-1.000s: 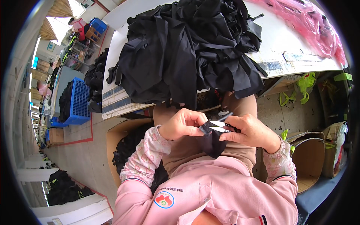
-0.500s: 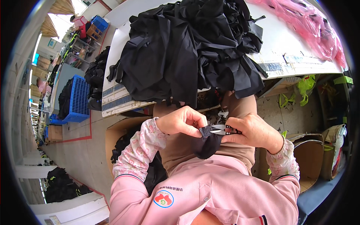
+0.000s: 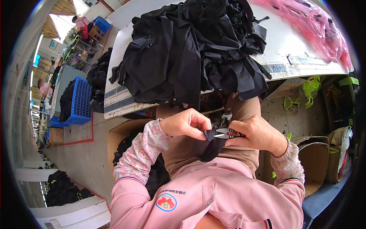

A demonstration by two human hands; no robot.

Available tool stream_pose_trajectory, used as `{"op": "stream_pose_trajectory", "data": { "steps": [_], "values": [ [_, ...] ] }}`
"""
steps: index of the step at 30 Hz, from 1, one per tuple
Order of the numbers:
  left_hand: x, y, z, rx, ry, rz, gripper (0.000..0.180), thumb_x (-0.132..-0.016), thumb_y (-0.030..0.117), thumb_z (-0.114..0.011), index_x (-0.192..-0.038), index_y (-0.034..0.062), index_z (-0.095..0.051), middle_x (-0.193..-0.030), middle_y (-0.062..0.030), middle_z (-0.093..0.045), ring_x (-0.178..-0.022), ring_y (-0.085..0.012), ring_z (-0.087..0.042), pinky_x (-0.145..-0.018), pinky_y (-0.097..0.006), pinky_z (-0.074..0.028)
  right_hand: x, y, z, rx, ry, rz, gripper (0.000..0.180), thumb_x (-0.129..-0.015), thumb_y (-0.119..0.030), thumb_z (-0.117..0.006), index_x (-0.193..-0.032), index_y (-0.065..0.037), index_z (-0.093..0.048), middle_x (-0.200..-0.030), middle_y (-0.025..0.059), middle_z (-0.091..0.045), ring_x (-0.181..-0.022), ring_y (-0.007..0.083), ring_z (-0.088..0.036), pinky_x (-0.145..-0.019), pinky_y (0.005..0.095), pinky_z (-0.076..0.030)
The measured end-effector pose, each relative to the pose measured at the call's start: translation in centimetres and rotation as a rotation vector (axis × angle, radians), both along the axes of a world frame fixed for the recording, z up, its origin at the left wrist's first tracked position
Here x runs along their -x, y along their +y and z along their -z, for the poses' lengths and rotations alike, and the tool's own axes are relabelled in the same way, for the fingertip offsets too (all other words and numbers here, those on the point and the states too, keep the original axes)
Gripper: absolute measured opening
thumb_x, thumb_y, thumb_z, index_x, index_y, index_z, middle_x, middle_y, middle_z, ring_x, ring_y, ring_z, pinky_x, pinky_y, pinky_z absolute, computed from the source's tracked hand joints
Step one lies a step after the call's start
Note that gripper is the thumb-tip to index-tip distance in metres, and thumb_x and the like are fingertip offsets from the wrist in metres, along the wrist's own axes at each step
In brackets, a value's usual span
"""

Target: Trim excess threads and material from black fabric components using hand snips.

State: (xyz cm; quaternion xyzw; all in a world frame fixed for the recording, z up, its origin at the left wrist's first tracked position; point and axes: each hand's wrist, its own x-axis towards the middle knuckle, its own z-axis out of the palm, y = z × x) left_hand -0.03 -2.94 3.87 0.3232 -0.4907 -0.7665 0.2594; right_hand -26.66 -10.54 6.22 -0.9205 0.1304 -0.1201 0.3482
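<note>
Above my lap, my left hand (image 3: 186, 124) pinches a small piece of black fabric (image 3: 209, 150) between thumb and fingers. A stiffer dark edge of it sticks up at my fingertips, and the rest hangs below. My right hand (image 3: 258, 133) is closed round a pair of thread snips (image 3: 222, 133) with dark handles and silver blades. The blades are parted and point left, with their tips at the fabric's edge beside my left fingertips. Whether they touch the fabric I cannot tell.
A large heap of black fabric pieces (image 3: 167, 57) covers much of the white table (image 3: 114, 97) ahead. Pink plastic sheeting (image 3: 312, 26) lies at the far right. Cardboard boxes (image 3: 314, 164) stand on both sides of me. A blue crate (image 3: 80, 101) is on the floor at left.
The fabric edge at my left fingertips has tilted slightly and shifted a little right. The snips' blades have shifted slightly against it. Both hands keep their hold.
</note>
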Motion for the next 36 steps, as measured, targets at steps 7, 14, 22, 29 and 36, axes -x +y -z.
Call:
{"op": "stream_pose_trajectory", "data": {
  "steps": [7, 14, 22, 29, 36],
  "values": [
    [0.5, -0.4, 0.0, -0.024, 0.007, 0.089, 0.009, -0.082, 0.002, -0.068, -0.090, -0.0007, -0.067, -0.087, 0.0007, -0.063, -0.080, -0.0054, -0.057, -0.075, -0.021, -0.045, -0.7, 0.0, 0.1, 0.071, -0.055, -0.090, 0.037, -0.085, -0.042, -0.067, -0.080, -0.006, -0.058, -0.055, 0.0102, -0.057, -0.052, 0.0317, -0.059, -0.050, 0.0390, -0.045],
    [0.9, -0.4, -0.1, -0.070, -0.004, 0.199, 0.010, -0.082, 0.003, -0.068, -0.090, -0.0021, -0.066, -0.083, 0.0001, -0.065, -0.077, -0.0053, -0.057, -0.071, -0.022, -0.046, -1.1, 0.1, -0.1, 0.109, -0.023, -0.182, 0.037, -0.086, -0.042, -0.066, -0.079, -0.006, -0.057, -0.053, 0.0102, -0.056, -0.050, 0.0314, -0.058, -0.049, 0.0386, -0.045],
    [1.2, -0.4, -0.3, -0.069, -0.037, 0.227, 0.010, -0.081, 0.003, -0.069, -0.088, -0.0023, -0.065, -0.080, 0.0013, -0.063, -0.073, -0.0041, -0.055, -0.067, -0.022, -0.046, -1.2, 0.1, 0.0, 0.081, -0.011, -0.213, 0.038, -0.087, -0.042, -0.064, -0.078, -0.006, -0.057, -0.051, 0.0114, -0.054, -0.050, 0.0329, -0.057, -0.048, 0.0397, -0.045],
    [0.9, -0.6, 0.4, -0.074, -0.088, 0.292, 0.007, -0.082, 0.000, -0.067, -0.086, -0.0036, -0.063, -0.083, -0.0003, -0.058, -0.077, -0.0068, -0.054, -0.071, -0.024, -0.045, -1.6, -0.2, -0.1, 0.066, 0.031, -0.254, 0.038, -0.088, -0.041, -0.064, -0.076, -0.005, -0.057, -0.052, 0.0141, -0.053, -0.051, 0.0355, -0.056, -0.048, 0.0418, -0.044],
    [1.2, 0.7, 0.6, -0.011, -0.036, -0.229, 0.012, -0.085, 0.001, -0.066, -0.096, -0.0020, -0.067, -0.090, 0.0002, -0.065, -0.084, -0.0057, -0.058, -0.079, -0.021, -0.047, -0.2, -0.1, 1.2, -0.242, -0.085, 0.178, 0.036, -0.080, -0.030, -0.076, -0.079, -0.001, -0.056, -0.057, 0.0154, -0.054, -0.052, 0.0352, -0.055, -0.048, 0.0378, -0.041]
  ]
}}
